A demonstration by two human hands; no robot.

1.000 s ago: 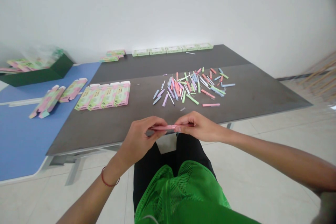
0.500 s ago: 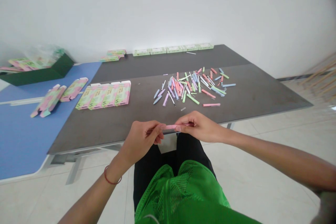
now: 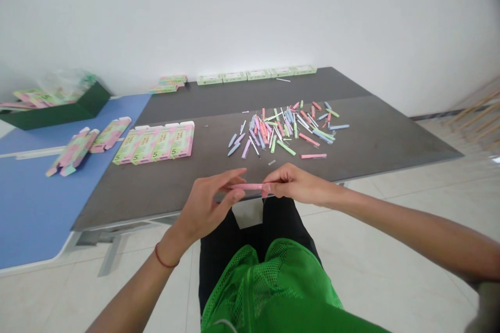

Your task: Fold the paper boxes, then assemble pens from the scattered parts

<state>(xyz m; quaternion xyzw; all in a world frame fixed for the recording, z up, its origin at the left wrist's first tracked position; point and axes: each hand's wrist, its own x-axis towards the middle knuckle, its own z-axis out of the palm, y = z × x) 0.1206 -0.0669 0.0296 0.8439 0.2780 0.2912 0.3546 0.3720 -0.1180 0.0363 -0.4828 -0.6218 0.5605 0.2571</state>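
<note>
Nearest, one pink pen [image 3: 250,186], slim, straight, smooth-looking, lying level just above the front edge of the bench [image 3: 371,156]; right hand [image 3: 287,183] pinching its right end between thumb and fingers; left hand [image 3: 209,203] loosely parted around the left end, thumb below, fingers above, firm contact not discernible. Handling, by judgement: light, stiff, probably hard plastic, somewhat slippery; best gripped at mid-barrel with fingertips, without bending force. Bench top: dark, flat, matt, with a lighter-toned near section. Beyond the hands, one small clear piece [image 3: 272,162], apparently plastic, easily lost. Next, one loose heap of pen parts [image 3: 269,130], pink, green, blue and lilac, rigid rounded tubes among thin white sticks, liable to roll. To the left of the heap, four upright-printed cartons [image 3: 162,143], thin card, pastel, overlapping in a row, crushable, best held by the side edges. Farthest, five pale green boxes [image 3: 247,76], flat, crisp-edged, end to end along the wall.
</note>
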